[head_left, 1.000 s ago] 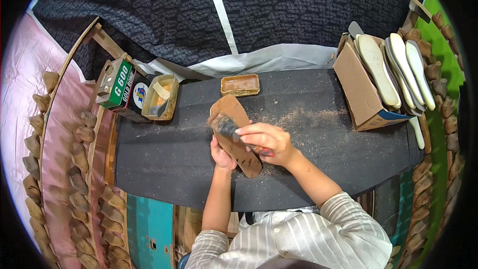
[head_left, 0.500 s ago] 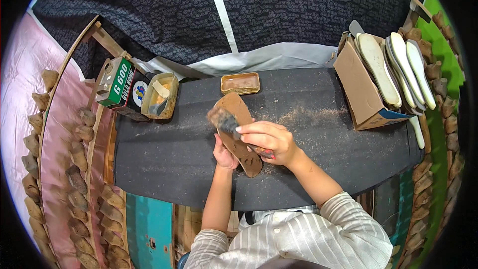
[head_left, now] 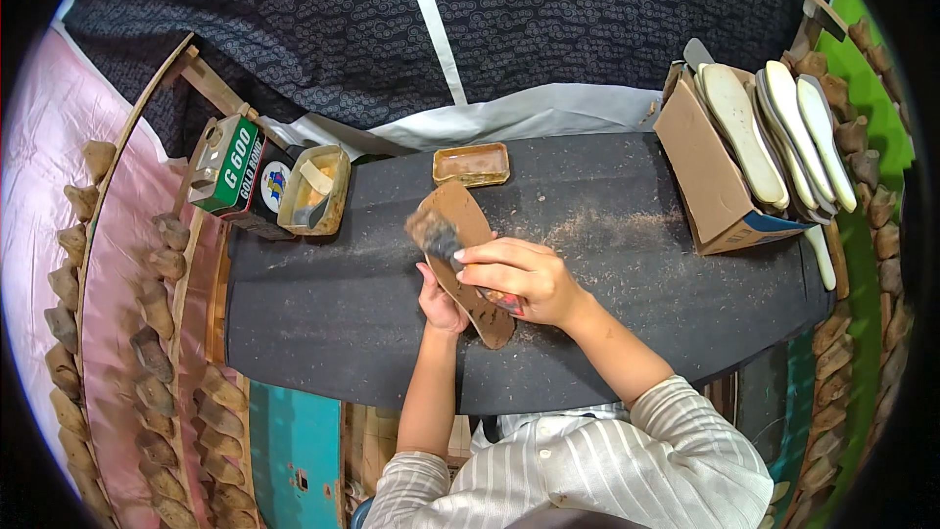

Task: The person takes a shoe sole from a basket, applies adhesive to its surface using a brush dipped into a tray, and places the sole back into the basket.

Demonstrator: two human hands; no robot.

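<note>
A brown shoe sole [head_left: 468,213] is held over the black table, tilted with its far end leaning left. My left hand [head_left: 443,306] is closed around its left edge from beneath, the thumb showing beside it. Above the sole, my right hand [head_left: 529,279] grips a paintbrush [head_left: 443,237] with a dark ferrule and a red mark on the handle. The brush's brown bristles lie over the sole's upper left edge; whether they touch it I cannot tell. Dark specks mark the sole's near end. Some of my left fingers are hidden behind it.
A shallow tray [head_left: 472,165] of brown liquid sits beyond the sole. At the left stand a green and black can [head_left: 240,176] and a tub [head_left: 338,198] with a scraper. A cardboard box [head_left: 700,176] of white sole shapes stands right. Shoe lasts [head_left: 152,304] hang on side racks.
The brush and my right hand have shifted slightly left across the sole. My left hand and the sole stay nearly where they were.
</note>
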